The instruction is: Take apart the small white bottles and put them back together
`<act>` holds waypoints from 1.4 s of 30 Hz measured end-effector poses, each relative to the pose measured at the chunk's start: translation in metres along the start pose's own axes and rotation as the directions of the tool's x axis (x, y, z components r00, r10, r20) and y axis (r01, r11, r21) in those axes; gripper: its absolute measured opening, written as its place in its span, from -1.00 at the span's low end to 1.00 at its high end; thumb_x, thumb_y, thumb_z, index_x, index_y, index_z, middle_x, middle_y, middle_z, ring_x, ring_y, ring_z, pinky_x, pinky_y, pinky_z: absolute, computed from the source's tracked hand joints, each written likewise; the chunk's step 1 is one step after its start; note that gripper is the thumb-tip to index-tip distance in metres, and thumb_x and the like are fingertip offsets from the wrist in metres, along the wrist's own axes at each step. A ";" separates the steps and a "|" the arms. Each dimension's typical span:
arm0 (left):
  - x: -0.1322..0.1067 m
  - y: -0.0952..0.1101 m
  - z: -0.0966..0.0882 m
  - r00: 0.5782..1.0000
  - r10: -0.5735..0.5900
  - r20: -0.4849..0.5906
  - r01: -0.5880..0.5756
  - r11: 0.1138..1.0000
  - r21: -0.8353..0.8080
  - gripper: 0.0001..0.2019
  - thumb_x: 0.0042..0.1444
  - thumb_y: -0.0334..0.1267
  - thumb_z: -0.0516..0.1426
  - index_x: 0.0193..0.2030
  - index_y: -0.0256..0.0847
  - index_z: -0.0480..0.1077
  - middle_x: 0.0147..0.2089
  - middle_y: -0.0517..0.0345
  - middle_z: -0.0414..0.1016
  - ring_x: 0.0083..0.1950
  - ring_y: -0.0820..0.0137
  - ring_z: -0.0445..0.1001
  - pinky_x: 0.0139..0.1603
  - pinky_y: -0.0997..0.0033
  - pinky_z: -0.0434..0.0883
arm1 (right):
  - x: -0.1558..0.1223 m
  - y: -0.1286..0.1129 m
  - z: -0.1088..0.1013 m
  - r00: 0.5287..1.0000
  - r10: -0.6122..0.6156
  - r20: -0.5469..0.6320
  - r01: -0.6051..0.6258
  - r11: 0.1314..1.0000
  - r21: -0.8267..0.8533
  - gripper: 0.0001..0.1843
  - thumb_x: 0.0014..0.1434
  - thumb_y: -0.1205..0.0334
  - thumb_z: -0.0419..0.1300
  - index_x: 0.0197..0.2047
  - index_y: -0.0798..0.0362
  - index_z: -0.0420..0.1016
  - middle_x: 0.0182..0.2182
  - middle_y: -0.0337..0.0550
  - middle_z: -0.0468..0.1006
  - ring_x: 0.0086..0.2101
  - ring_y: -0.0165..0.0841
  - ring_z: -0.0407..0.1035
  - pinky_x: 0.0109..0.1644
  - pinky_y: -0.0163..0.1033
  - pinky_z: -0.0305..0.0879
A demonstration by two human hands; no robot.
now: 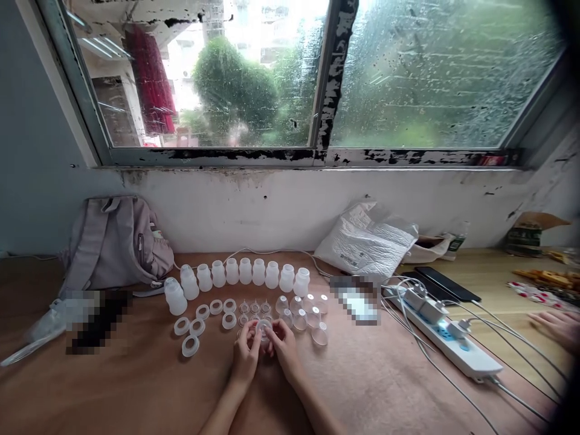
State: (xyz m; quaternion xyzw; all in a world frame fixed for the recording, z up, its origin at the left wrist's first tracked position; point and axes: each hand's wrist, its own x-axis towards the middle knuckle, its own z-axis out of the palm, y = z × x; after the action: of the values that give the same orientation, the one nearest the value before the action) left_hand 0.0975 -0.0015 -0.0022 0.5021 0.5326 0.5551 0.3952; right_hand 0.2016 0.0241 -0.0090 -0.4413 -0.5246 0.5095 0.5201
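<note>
Both hands meet at the front middle of the table, fingertips closed around a translucent bottle ring [264,327]. My left hand [247,350] pinches its left side and my right hand [283,347] its right side. Whether a nipple sits inside the ring is too small to tell. Just beyond the fingers stand several clear bottle nipples [255,308]. To the left lie several loose white rings [190,345], and on the right are several clear domed caps [319,334]. Behind them, small frosted bottles [245,271] without tops stand upright in a curved row.
A grey backpack [115,241] leans against the wall at left. On the right are a silver padded bag [367,238], a power strip [471,356] with trailing cables and dark phones [446,284]. Another person's hand [555,326] rests at the far right edge.
</note>
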 end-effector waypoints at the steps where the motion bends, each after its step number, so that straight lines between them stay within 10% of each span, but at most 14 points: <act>1: 0.000 -0.001 -0.001 1.000 -0.006 0.027 0.006 1.000 0.008 -0.60 0.05 0.00 -0.02 -0.11 -0.27 0.27 -0.37 0.08 0.46 -0.58 0.46 0.35 -0.60 0.51 0.27 | 0.000 0.000 -0.001 1.000 0.002 0.013 -0.002 1.000 -0.004 -0.68 -0.05 -0.03 0.15 -0.44 0.08 0.25 -0.61 -0.33 0.31 -0.74 -0.55 0.14 -0.71 -0.41 0.09; 15: -0.007 0.000 -0.007 0.996 -0.044 0.076 0.036 0.994 0.099 -0.69 0.10 -0.05 -0.08 -0.33 -0.25 0.31 -0.65 0.25 0.32 -0.66 0.47 0.29 -0.65 0.54 0.21 | -0.008 -0.003 0.003 0.997 -0.058 0.053 0.067 0.982 -0.175 -0.76 0.02 0.10 0.12 -0.49 0.11 0.30 -0.61 -0.28 0.33 -0.64 -0.52 0.16 -0.61 -0.41 0.10; 33: -0.011 0.003 -0.009 0.994 -0.012 0.107 -0.005 0.988 0.155 -0.70 0.10 -0.06 -0.08 -0.36 -0.25 0.32 -0.59 0.22 0.33 -0.63 0.49 0.28 -0.65 0.57 0.23 | -0.013 -0.009 0.004 0.998 -0.066 -0.009 0.063 0.972 -0.228 -0.77 -0.03 0.20 0.10 -0.60 0.06 0.15 -0.66 -0.34 0.22 -0.60 -0.49 0.11 -0.57 -0.39 0.06; 42: -0.007 0.001 -0.012 0.998 0.022 0.063 -0.031 0.989 0.146 -0.71 0.08 -0.10 -0.04 -0.26 -0.24 0.36 -0.29 0.02 0.51 -0.31 0.31 0.47 -0.33 0.41 0.41 | -0.011 -0.008 0.007 0.996 -0.084 0.003 0.082 0.973 -0.216 -0.79 0.02 0.11 0.09 -0.53 0.05 0.24 -0.60 -0.28 0.31 -0.55 -0.44 0.19 -0.50 -0.37 0.15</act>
State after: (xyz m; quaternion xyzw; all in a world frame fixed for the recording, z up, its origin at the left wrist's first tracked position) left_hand 0.0870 -0.0112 -0.0012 0.5536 0.5529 0.5041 0.3656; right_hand 0.1961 0.0120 -0.0017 -0.4746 -0.5931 0.4259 0.4915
